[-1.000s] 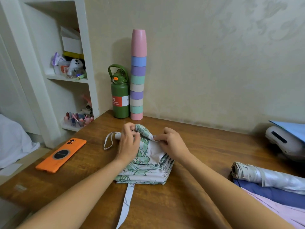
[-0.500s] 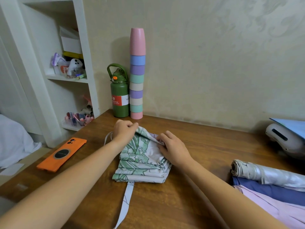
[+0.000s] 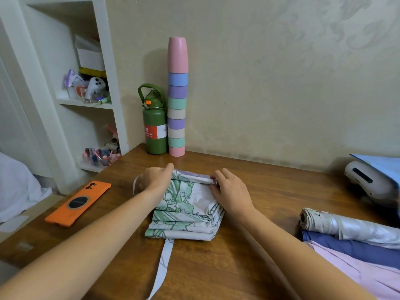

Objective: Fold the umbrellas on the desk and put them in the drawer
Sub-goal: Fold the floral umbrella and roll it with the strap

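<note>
Both hands are on the umbrella (image 3: 186, 207), which lies flat on the desk (image 3: 270, 191) in front of the bottle (image 3: 154, 124), its leaf-print canopy stacked in neat pleats. The left hand (image 3: 157, 178) sits at the umbrella's far left corner, fingers curled over the cloth edge, probably pinning the handle end so nothing unrolls. The right hand (image 3: 230, 191) takes the far right corner, fingertips (image 3: 213, 177) pinching the rolled rim of fabric, likely to keep that fold tight and square with the stack. Whether the left thumb grips beneath the cloth cannot be told from here. The strap (image 3: 165, 265) trails loose from the near edge toward the person, left free, it seems, for wrapping the bundle once the pleats are settled. A cord loop (image 3: 135, 187) peeks out left of the umbrella, by the left wrist.

Right of the umbrella, well apart, 3 more umbrellas (image 3: 350, 239) lie in a pile: silver on top, blue and pink under it. The phone (image 3: 78, 202) rests left of the umbrella. No drawer shows in view.
</note>
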### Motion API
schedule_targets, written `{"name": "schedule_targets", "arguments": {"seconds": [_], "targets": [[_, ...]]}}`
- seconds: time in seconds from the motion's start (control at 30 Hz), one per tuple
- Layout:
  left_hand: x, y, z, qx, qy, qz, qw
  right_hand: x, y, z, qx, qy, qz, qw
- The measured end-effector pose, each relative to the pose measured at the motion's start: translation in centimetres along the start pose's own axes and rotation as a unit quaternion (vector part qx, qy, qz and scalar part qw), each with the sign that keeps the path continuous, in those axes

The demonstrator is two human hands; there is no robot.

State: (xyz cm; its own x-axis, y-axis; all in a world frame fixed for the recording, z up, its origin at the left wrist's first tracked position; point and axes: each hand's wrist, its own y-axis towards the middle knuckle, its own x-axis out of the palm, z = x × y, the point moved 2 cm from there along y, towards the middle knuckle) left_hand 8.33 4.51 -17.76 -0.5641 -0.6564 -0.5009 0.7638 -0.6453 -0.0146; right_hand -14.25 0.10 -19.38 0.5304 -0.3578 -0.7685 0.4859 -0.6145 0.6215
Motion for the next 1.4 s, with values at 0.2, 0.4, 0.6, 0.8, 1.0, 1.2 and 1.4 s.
{"name": "schedule_targets", "arguments": {"seconds": [0.2, 0.4, 0.6, 0.8, 1.0, 1.2, 1.4], "targets": [[-0.1, 0.0, -0.6, 0.049, 0.053, 0.046, 0.996, -0.3, 0.5, 0.2, -0.011, -0.056, 0.064, 0.996], [0.2, 0.9, -1.0, 0.061, 0.174, 0.039, 0.982, -0.4, 0.1, 0.0, -0.072, 0.029, -0.011, 0.997], [0.8, 1.2, -1.1, 0.347, 0.225, -0.015, 0.911, -0.7, 2.0, 1.3, 0.198, 0.164, -0.094, 0.962], [1.9, 1.2, -2.4, 0.465, 0.361, -0.154, 0.794, 0.5, 3.8, 2.1, 0.352, 0.141, -0.188, 0.906], [2.8, 0.2, -5.3, 0.48, 0.393, -0.029, 0.784, 1.7, 4.5, 1.1, 0.368, 0.123, -0.23, 0.893], [2.3, 0.6, -5.4, 0.442, 0.396, -0.01, 0.805, 1.8, 2.9, 0.4, 0.243, 0.026, -0.281, 0.928], [2.5, 0.7, -5.5, 0.444, 0.393, 0.001, 0.805, 0.7, 1.4, 2.8, 0.272, 0.005, -0.19, 0.943]]}}
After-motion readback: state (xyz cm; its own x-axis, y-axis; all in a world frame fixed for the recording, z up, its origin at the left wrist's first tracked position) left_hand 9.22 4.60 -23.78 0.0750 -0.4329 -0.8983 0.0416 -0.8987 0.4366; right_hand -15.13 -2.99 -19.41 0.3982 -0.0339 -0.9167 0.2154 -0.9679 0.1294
